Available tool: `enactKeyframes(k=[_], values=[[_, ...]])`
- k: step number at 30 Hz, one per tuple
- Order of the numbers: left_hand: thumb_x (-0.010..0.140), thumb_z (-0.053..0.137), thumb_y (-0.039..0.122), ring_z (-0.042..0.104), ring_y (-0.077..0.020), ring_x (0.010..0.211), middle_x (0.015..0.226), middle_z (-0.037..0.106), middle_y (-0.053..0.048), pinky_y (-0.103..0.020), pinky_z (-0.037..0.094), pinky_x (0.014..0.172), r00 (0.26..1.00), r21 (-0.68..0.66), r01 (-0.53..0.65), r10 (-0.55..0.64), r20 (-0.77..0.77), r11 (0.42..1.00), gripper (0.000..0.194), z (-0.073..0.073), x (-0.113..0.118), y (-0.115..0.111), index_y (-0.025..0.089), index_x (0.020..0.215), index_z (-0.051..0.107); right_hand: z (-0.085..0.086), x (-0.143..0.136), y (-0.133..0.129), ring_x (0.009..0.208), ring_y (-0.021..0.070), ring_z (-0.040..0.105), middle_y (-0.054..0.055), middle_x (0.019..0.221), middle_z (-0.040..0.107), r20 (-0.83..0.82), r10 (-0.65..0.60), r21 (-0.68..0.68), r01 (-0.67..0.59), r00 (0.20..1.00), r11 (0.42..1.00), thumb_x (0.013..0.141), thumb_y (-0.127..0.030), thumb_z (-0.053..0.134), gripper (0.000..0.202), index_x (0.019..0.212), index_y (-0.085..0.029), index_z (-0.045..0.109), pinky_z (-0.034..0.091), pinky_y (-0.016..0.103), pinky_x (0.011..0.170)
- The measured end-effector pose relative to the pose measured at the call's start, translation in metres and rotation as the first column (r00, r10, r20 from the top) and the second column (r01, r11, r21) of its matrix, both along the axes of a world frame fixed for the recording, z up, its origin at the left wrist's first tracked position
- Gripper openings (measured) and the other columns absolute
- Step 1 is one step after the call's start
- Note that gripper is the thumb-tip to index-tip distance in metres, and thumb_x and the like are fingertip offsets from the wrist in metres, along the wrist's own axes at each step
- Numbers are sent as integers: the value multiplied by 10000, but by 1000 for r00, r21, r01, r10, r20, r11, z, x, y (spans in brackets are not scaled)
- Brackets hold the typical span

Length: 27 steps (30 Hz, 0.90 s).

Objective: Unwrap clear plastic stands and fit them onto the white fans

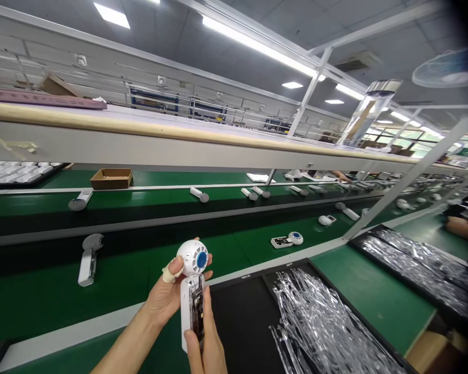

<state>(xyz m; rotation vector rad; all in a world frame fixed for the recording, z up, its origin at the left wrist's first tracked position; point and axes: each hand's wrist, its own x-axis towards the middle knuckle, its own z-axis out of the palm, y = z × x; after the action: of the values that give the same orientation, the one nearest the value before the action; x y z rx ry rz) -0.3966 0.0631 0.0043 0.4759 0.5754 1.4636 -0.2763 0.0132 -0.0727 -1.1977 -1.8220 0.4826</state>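
Note:
A white handheld fan (185, 306) is held upright in front of me, its round head with a blue centre at the top. The handle is uncovered on one side and shows dark inner parts. My left hand (171, 283) is closed around the head and neck from behind, with a pale wrap on its thumb. Lower down, my right hand (206, 337) grips the handle, fingers along its right edge and thumb across its front. Just right of my hands, a black tray (244, 317) holds a heap of clear plastic strips (327, 322).
More handheld fans lie on the green conveyor, including one at left (88, 265) and an uncovered one (283, 242) at right. A cardboard box (111, 179) stands beyond. A shelf (179, 140) crosses above, with a slanted post (409, 176) at right. Another person's arm (462, 228) shows far right.

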Motion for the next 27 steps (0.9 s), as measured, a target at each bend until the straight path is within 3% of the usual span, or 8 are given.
enactKeyframes(k=[4,8,10,13,15,17,23,27], values=[[605,749,531,530,-322,1138,1149,646,-138,-393,416,934,902,-182,84,-153,-404,980,634,-2,1,-14,172,1118,645,23,34,7,834,192,658,56,1069,617,125,113,-70,-104,986,992,938,-280,325,561,1469,-327,151,545,260,618],[644,686,584,593,-324,1038,1056,685,-132,-359,472,790,847,-331,-27,-154,-508,943,605,-6,15,-29,160,1074,646,37,50,5,970,182,614,48,1122,586,91,215,-198,-194,972,961,909,-273,410,531,1423,-342,300,526,278,770],[623,705,575,596,-330,1038,1051,690,-121,-358,483,780,854,-332,-124,-70,-516,935,614,-9,27,-36,172,1080,634,36,45,7,992,177,601,48,1095,601,-153,46,-281,-89,987,956,921,-338,393,430,1346,-293,439,504,276,808],[598,746,529,569,-331,1097,1110,675,-100,-380,469,888,841,-259,-208,37,-540,943,592,-17,42,-41,199,1076,629,29,31,19,762,167,619,28,797,631,-470,-353,-528,63,809,847,922,-453,344,404,942,-182,643,500,259,679],[549,784,505,560,-338,1114,1091,683,-86,-378,446,950,826,-211,-216,63,-560,953,558,-26,49,-41,207,1003,655,24,27,26,594,149,565,-7,591,559,-535,-506,-634,74,677,770,907,-479,346,458,649,-181,581,461,249,579],[490,812,491,565,-361,1100,1009,705,-79,-385,460,944,829,-212,-206,55,-557,955,545,-37,53,-39,212,935,670,21,27,29,530,137,516,-25,504,498,-552,-552,-640,106,626,761,892,-464,365,470,534,-196,510,418,243,540],[523,790,474,636,-330,959,845,713,-74,-377,521,835,818,-232,-293,118,-563,928,474,-53,68,-40,191,881,663,14,34,30,535,140,518,-10,508,514,-389,-521,-584,234,760,777,925,-408,231,508,536,-206,488,405,250,548],[649,720,419,663,-255,820,793,693,-60,-356,547,736,850,-357,-243,21,-526,902,424,-62,59,-19,164,980,649,11,73,16,614,150,566,2,634,590,-249,-391,-588,182,886,788,908,-411,345,408,662,-195,588,435,252,581]])
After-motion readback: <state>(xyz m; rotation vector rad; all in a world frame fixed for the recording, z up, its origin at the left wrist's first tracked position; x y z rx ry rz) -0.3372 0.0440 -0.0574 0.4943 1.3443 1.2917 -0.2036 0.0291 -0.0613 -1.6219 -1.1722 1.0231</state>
